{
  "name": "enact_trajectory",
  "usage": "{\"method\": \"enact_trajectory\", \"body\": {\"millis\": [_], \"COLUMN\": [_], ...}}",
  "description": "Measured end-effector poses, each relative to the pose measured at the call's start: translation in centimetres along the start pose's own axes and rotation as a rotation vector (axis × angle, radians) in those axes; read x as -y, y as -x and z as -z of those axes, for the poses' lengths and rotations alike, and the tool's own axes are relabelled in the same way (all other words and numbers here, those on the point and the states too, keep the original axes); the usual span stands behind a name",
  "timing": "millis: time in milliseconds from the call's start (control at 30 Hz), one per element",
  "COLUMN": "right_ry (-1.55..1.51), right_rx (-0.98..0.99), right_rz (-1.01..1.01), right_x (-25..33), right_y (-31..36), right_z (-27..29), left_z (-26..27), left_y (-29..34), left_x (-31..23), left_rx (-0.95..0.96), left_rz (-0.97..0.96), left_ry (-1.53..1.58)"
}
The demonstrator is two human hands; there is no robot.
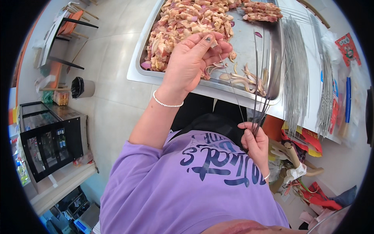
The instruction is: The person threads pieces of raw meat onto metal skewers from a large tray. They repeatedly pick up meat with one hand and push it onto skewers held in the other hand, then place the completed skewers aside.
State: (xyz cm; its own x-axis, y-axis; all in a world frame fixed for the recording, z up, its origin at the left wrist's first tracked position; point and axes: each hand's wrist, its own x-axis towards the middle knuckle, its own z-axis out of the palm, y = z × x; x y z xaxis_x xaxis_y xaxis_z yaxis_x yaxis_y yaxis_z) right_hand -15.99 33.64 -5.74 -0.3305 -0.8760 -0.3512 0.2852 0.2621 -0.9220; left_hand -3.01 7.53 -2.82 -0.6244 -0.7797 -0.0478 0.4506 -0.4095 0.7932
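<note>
The left hand (187, 60) was above the near side of a metal tray (246, 50), thumb pressed in against bent fingers, pinching a small piece of meat (216, 47). The right hand (255, 143), nearer the body and farther right, was closed around the lower ends of several thin metal skewers (260, 105), which fanned upward and away. One thin skewer (234, 86) slanted from the right fingers up and left to the meat; its tip seemed to be at or in the piece, though the left fingers hid it and I could not tell whether it had gone through.

In the tray, a large heap of raw meat (183, 25) filled the left and far part, with bits of purple onion mixed in. Pale curved strips (242, 81) lay in the near right part. At the far right, loaded skewers (263, 11) lay side by side. Right of the tray, a long bundle of bare skewers (295, 74) lay on the white table (279, 110), with a second bundle (325, 101) farther right. A lined waste bin (86, 88) stood on the floor to the left.
</note>
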Motion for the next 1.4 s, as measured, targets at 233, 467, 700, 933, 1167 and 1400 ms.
{"method": "enact_trajectory", "body": {"millis": [233, 467, 700, 933, 1167, 1400], "right_ry": [0.025, 0.035, 0.046, 0.027, 0.033, -0.022], "right_rx": [0.006, -0.013, -0.008, -0.003, -0.002, -0.012], "right_rz": [-0.071, -0.075, -0.046, -0.043, -0.058, -0.046], "right_x": [0.4, 0.5, 0.5, 0.4, 0.4, -0.9], "right_y": [0.8, 1.1, 0.4, 0.5, 0.6, 0.2], "right_z": [0.5, 0.6, 0.4, 0.8, 1.3, 1.0], "left_z": [0.3, -0.3, -0.2, 0.7, 1.1, 0.5], "left_y": [-0.3, -0.2, 0.4, -0.1, -0.3, -0.1], "left_x": [0.5, 0.8, 0.9, -0.3, 0.1, 0.2], "left_rx": [-0.017, -0.003, 0.005, 0.012, 0.027, 0.015], "left_rz": [-0.09, -0.135, -0.029, -0.032, -0.066, -0.047], "left_ry": [0.022, 0.053, 0.036, 0.017, 0.035, 0.064]}}
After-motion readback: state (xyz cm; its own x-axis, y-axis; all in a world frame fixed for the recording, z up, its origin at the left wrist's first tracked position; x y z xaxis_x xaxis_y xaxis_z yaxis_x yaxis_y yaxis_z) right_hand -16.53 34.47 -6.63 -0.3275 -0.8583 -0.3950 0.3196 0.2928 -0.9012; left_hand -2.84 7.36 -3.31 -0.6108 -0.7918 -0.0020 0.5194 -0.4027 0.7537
